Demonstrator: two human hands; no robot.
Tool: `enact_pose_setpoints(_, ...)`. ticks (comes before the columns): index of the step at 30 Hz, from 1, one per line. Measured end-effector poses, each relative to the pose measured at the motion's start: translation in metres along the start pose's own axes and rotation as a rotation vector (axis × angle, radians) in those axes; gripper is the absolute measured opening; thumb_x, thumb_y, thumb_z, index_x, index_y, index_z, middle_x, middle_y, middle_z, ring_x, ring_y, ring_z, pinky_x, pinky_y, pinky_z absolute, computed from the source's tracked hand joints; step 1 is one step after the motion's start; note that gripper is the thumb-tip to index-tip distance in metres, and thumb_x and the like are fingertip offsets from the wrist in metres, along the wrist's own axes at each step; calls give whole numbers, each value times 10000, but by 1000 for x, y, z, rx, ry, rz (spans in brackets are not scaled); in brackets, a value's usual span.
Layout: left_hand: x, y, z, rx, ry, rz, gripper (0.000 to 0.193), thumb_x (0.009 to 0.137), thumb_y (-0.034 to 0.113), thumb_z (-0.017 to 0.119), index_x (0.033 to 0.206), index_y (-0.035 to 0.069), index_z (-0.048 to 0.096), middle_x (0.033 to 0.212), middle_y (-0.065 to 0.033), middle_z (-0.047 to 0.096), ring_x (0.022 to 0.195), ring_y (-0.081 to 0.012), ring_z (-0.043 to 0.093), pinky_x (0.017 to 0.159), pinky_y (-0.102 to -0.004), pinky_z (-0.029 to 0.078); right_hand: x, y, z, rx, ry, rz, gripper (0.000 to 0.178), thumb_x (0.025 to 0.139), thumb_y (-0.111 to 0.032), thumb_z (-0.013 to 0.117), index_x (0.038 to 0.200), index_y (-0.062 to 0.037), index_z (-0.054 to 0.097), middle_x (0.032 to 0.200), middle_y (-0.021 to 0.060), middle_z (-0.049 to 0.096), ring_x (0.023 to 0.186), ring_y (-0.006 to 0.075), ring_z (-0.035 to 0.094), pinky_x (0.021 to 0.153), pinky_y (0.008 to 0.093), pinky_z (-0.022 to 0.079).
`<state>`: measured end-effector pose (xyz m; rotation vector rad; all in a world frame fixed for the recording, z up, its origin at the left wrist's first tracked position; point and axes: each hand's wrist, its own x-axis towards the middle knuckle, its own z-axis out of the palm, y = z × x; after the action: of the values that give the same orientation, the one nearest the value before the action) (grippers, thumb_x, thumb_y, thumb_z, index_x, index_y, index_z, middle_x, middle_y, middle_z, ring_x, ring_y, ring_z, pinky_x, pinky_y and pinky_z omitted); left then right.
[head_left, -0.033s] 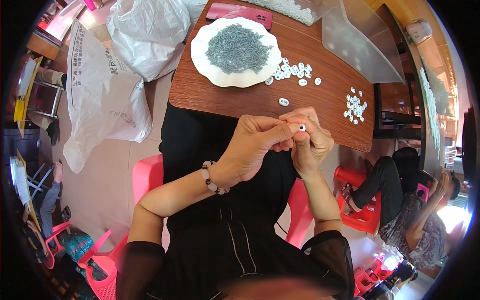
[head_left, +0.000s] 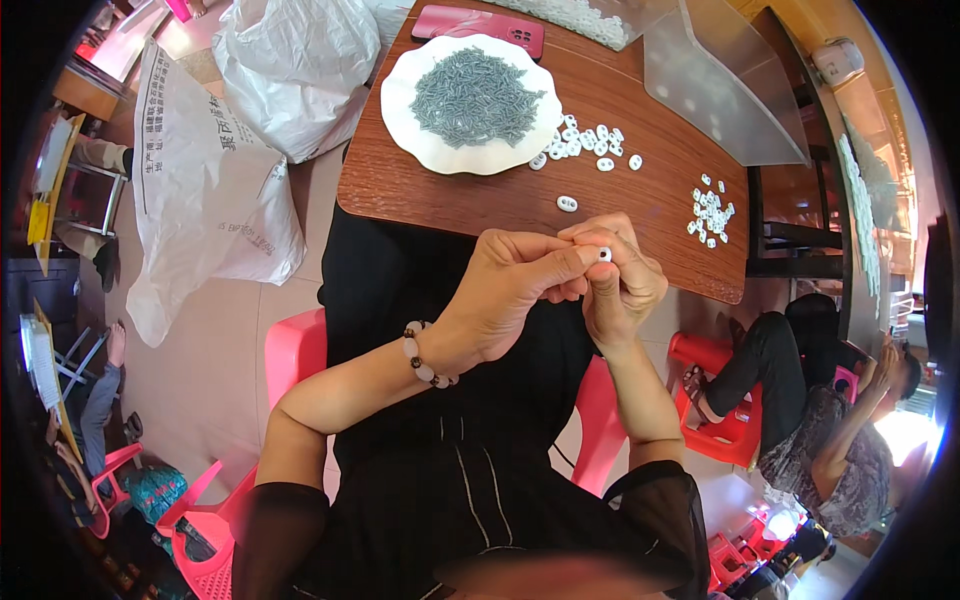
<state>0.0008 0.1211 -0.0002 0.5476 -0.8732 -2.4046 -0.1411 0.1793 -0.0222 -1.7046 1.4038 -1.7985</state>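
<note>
My right hand point(head_left: 625, 283) pinches a small white plastic piece point(head_left: 605, 255) with a dark hole, holding it just off the table's front edge. Against it presses my left hand point(head_left: 520, 285), thumb and fingers closed together; whatever is between those fingertips is hidden. Beyond my hands, a single white oval piece with two holes point(head_left: 567, 204) lies on the table. A loose cluster of similar white pieces point(head_left: 590, 141) sits beside a scalloped white plate point(head_left: 400, 120), which bears a heap of short grey rods point(head_left: 475, 98). Another group of small white pieces point(head_left: 710, 215) lies to the right.
A brown wooden table point(head_left: 440, 195) carries a pink phone point(head_left: 480, 28) behind the plate. A translucent panel point(head_left: 715, 90) stands at the back right. White sacks point(head_left: 210, 200) rest on the floor at left. A seated person point(head_left: 830, 440) is at right, by a red stool point(head_left: 735, 430).
</note>
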Motion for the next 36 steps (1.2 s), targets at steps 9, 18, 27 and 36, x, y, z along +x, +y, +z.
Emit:
enact_pose_setpoints(9,15,-3,-7,129,56,90,264,923,248,632,801,24,703,711,5,621,643,-40,485,599,-185,365,4,22,-2,105,-51,83,495,897,-414,593,1071,45,658,1003,128,687,872,186,581,759,285,474)
enact_pose_setpoints(18,17,-6,-9,134,50,145,257,927,228,626,800,18,703,704,8,616,634,-35,450,595,-193,349,5,26,-9,175,-173,164,576,890,-436,606,1170,67,597,1086,194,645,917,189,572,789,292,477)
enact_pose_setpoints(27,16,-8,-10,192,46,154,226,914,207,646,841,4,715,718,-13,640,641,-36,497,599,-182,377,4,28,-10,172,-132,129,438,887,-370,626,1022,42,683,1001,147,690,870,199,593,768,310,489)
enact_pose_setpoints(36,15,-8,-7,218,67,156,216,910,200,652,852,3,717,718,-14,641,645,-38,507,598,-178,384,3,27,-8,188,-108,117,399,885,-335,642,1008,42,684,989,146,690,887,204,602,773,311,495)
